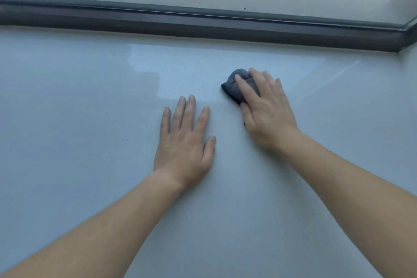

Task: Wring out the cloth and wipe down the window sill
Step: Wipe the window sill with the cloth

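A wide, glossy pale grey window sill [90, 108] fills most of the view. A small dark grey cloth [234, 84], bunched up, lies on the sill right of centre. My right hand [266, 110] presses down on the cloth, fingers spread over it, so only its left and far parts show. My left hand [184, 140] rests flat on the bare sill, palm down, fingers apart, a short way left of the cloth and not touching it.
A dark window frame [203, 22] runs along the far edge of the sill and turns a corner at the far right [406, 36]. Beyond the glass are trees and a white vehicle. Faint streaks mark the sill at the right.
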Demonstrator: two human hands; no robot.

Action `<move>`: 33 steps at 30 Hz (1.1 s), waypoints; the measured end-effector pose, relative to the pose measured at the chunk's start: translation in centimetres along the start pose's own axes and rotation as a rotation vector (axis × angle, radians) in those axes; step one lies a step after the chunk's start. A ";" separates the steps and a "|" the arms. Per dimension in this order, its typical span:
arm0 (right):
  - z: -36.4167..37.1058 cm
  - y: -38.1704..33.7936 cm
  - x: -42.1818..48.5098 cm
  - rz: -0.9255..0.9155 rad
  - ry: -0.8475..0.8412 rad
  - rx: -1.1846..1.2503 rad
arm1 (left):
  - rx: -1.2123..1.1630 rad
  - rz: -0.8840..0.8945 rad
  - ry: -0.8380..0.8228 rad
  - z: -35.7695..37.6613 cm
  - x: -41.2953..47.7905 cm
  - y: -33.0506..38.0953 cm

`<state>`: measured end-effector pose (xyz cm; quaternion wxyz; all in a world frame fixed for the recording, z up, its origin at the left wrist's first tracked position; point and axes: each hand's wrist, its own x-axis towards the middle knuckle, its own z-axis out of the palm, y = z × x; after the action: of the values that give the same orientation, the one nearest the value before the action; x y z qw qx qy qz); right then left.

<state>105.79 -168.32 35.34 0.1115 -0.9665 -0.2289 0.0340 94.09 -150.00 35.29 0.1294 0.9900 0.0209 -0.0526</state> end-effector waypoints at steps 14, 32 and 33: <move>-0.2 -1.4 8.9 -0.048 -0.022 -0.048 | -0.115 -0.032 0.089 -0.3 4.3 1.2; -2.9 11.7 2.9 0.458 0.146 0.064 | 0.088 0.019 0.000 0.9 4.4 1.5; -2.7 10.7 2.6 0.472 0.168 0.067 | 0.087 0.018 -0.002 0.9 4.4 1.4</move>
<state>113.06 -177.03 35.49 0.1512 -0.9883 0.0144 -0.0139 98.42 -151.49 34.35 0.0865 0.9948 0.0093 -0.0533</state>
